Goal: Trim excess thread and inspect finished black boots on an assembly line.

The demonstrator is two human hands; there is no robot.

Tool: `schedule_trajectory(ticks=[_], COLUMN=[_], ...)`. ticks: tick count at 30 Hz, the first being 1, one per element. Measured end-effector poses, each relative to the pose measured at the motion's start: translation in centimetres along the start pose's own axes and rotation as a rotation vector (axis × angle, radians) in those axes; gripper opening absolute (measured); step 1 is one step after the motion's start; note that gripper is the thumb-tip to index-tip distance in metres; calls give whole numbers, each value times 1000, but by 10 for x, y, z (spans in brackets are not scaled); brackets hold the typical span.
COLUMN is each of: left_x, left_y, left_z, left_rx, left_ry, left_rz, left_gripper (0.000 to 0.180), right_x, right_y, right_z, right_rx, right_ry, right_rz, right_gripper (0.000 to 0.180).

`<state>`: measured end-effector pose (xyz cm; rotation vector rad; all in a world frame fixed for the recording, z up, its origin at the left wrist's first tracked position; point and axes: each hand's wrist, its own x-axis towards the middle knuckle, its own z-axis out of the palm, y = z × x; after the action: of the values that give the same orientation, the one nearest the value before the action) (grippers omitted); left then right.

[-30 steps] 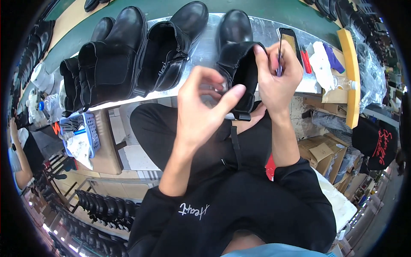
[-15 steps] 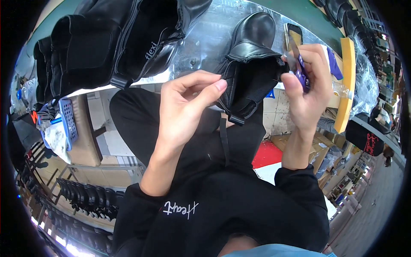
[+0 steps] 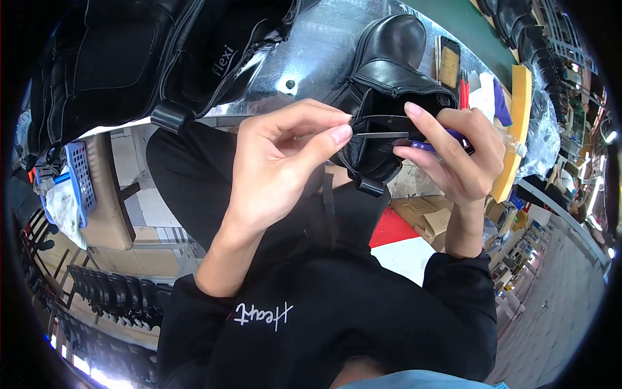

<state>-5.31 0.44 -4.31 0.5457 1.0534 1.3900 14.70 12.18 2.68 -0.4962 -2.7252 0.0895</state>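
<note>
A black leather ankle boot (image 3: 394,47) lies on the metal-topped table with its toe pointing away and its opening toward me. Over that opening, my right hand (image 3: 472,155) grips purple-handled thread snips (image 3: 424,146). Their two blades are parted and point left, with the tips close to my left fingertips. My left hand (image 3: 262,165) is closed in a pinch, thumb against forefinger, beside the boot's left edge. Whatever sits in that pinch is too small to make out.
More black boots (image 3: 123,58) fill the table's left side. Right of the boot are a brush-like block (image 3: 448,61), red-handled tools (image 3: 464,91) and a yellow foam strip (image 3: 515,133). A blue basket (image 3: 79,178) hangs low at left, above racked boots (image 3: 120,288).
My right hand has turned the snips from pointing up to pointing left and brought them toward my left hand. The left pinch has shifted slightly right. The whole view has also shifted a little.
</note>
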Motion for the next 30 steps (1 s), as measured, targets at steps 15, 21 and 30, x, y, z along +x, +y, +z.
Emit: schedule_trajectory(ticks=[15,21,30], left_x=[6,8,8], left_y=[-31,-37,-36], left_z=[-3,-2,-3], left_rx=[-159,-225,-200], left_ry=[-41,-59,-59], left_rz=[159,180,171], left_gripper=[13,13,13], right_x=[6,6,8], right_y=[9,11,9], right_z=[2,3,3], right_rx=[-7,0,8], right_ry=[-45,-35,-49], right_rz=[-91,-92,-90], right_gripper=[48,46,46])
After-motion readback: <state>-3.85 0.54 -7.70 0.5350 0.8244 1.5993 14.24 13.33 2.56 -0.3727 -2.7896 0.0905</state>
